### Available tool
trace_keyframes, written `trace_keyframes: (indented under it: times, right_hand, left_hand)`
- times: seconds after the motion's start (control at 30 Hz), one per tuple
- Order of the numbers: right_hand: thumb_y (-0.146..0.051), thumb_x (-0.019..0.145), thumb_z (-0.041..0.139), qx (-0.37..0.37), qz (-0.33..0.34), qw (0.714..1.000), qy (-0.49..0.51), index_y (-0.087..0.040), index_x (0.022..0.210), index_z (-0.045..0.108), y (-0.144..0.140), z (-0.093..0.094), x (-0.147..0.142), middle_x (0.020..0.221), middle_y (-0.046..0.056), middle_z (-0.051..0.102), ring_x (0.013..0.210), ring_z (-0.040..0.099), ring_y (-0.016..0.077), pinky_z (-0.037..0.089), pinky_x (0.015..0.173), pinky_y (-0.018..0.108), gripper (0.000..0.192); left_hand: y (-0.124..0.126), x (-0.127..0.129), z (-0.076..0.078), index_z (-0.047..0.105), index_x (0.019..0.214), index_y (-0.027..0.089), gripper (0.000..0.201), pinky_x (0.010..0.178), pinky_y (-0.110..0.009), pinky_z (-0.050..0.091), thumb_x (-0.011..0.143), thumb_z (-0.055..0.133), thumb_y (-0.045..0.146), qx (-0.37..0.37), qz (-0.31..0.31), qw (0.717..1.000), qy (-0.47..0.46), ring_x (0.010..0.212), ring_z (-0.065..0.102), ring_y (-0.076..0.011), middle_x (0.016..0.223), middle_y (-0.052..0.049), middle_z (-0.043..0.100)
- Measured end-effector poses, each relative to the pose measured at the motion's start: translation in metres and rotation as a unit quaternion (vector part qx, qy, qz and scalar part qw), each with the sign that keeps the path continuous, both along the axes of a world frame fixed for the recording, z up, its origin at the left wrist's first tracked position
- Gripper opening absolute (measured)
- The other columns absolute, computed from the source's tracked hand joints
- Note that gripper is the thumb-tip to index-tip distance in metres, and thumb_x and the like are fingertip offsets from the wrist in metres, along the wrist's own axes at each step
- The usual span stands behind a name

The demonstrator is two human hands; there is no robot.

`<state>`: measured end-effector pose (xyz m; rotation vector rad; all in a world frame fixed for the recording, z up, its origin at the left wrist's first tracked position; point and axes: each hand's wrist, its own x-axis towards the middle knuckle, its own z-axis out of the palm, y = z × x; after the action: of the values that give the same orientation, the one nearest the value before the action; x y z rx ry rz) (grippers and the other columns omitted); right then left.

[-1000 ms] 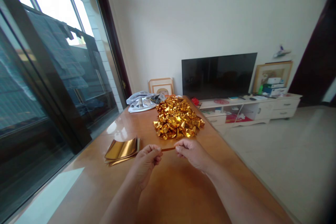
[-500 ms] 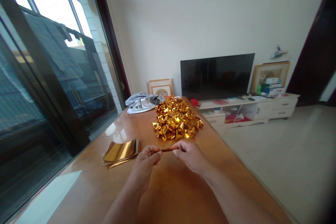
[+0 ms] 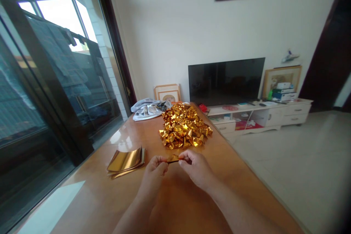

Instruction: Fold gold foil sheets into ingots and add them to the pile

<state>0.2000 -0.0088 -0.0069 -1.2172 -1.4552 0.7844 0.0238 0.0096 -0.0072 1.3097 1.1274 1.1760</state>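
Between my two hands is a small folded piece of gold foil paper (image 3: pixel 173 158), held level just above the table. My left hand (image 3: pixel 154 171) pinches its left end between thumb and fingers. At the other end, my right hand (image 3: pixel 196 166) is closed on it in the same way. Just beyond the hands lies a heap of folded gold foil pieces (image 3: pixel 183 126). A stack of flat gold foil sheets (image 3: pixel 126 161), its edges slightly curled, rests to the left of my left hand.
The brown table (image 3: pixel 219 190) stretches away from me. Grey cloth (image 3: pixel 149 109) lies at its far left end, and a pale sheet (image 3: pixel 53 208) at the near left. Past the right edge stand a television (image 3: pixel 226 82) and a white cabinet (image 3: pixel 274 114). Glass doors (image 3: pixel 55 80) line the left.
The foil piece between my hands was a thin strip seen edge-on and now shows a wider, opened face. My hands have come slightly closer together; the heap and the stack stay put.
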Motion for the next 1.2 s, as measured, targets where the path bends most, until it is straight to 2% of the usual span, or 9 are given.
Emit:
trace_keyframes:
  times: [0.17,0.37,0.53,0.67,0.83,1.03,1.2]
  right_hand:
    - [-0.025,0.080,0.062,0.006,-0.035,0.999,-0.012,-0.019,0.093,0.065,0.002,-0.006,-0.003,0.079,0.001,0.069,0.068,0.061,0.0152,0.045,0.063,0.025,0.015]
    - [-0.024,0.081,0.061,0.001,-0.050,0.998,-0.038,-0.020,0.097,0.064,0.000,-0.007,-0.004,0.084,0.002,0.071,0.073,0.063,0.0166,0.045,0.064,0.026,0.017]
    - [-0.025,0.081,0.060,-0.023,-0.059,0.997,-0.054,-0.021,0.095,0.065,0.001,-0.009,-0.003,0.085,0.003,0.073,0.075,0.065,0.0183,0.044,0.065,0.026,0.015]
    - [-0.026,0.083,0.060,-0.029,-0.058,0.996,-0.063,-0.021,0.095,0.066,0.000,-0.009,-0.003,0.085,0.003,0.073,0.075,0.065,0.0184,0.044,0.066,0.027,0.015]
    - [-0.031,0.085,0.061,-0.012,-0.076,0.991,-0.105,-0.022,0.097,0.067,-0.005,-0.004,-0.002,0.087,0.004,0.073,0.076,0.065,0.0191,0.042,0.065,0.027,0.017]
    - [-0.032,0.088,0.058,0.018,-0.102,0.979,-0.173,-0.022,0.098,0.067,-0.007,-0.001,-0.001,0.088,0.006,0.073,0.079,0.065,0.0205,0.042,0.066,0.028,0.017]
    - [-0.030,0.089,0.056,0.028,-0.092,0.982,-0.161,-0.021,0.111,0.067,-0.005,-0.005,-0.002,0.097,0.008,0.074,0.085,0.067,0.0220,0.045,0.072,0.029,0.026]
  left_hand:
    - [0.001,0.004,-0.004,0.060,0.084,0.020,0.010,0.063,-0.025,0.036,0.076,0.058,0.025,0.042,0.028,0.998,0.048,0.068,0.047,-0.0143,0.071,0.003,0.055]
    - [0.001,0.007,-0.006,0.060,0.081,0.020,0.004,0.067,-0.026,0.038,0.079,0.058,0.022,0.141,0.057,0.983,0.106,0.072,0.052,-0.0170,0.075,0.001,0.058]
    - [0.002,0.010,-0.010,0.061,0.083,0.020,0.006,0.068,-0.027,0.041,0.079,0.058,0.019,0.182,0.048,0.976,0.108,0.074,0.055,-0.0176,0.079,0.000,0.061]
    - [0.005,0.010,-0.015,0.060,0.089,0.019,0.012,0.071,-0.028,0.044,0.077,0.060,0.018,0.175,0.047,0.980,0.076,0.077,0.059,-0.0180,0.083,-0.001,0.064]
    - [0.005,0.010,-0.015,0.059,0.112,0.017,0.037,0.083,-0.033,0.048,0.076,0.063,0.019,0.119,0.030,0.991,0.044,0.093,0.067,-0.0230,0.102,-0.008,0.072]
    - [0.001,0.013,-0.004,0.067,0.106,0.015,0.034,0.087,-0.035,0.048,0.073,0.066,0.023,0.084,0.022,0.995,0.041,0.095,0.068,-0.0249,0.103,-0.009,0.074]
    - [0.000,0.014,-0.003,0.069,0.106,0.015,0.035,0.084,-0.032,0.047,0.072,0.065,0.024,0.063,0.017,0.998,0.025,0.096,0.067,-0.0237,0.103,-0.008,0.074]
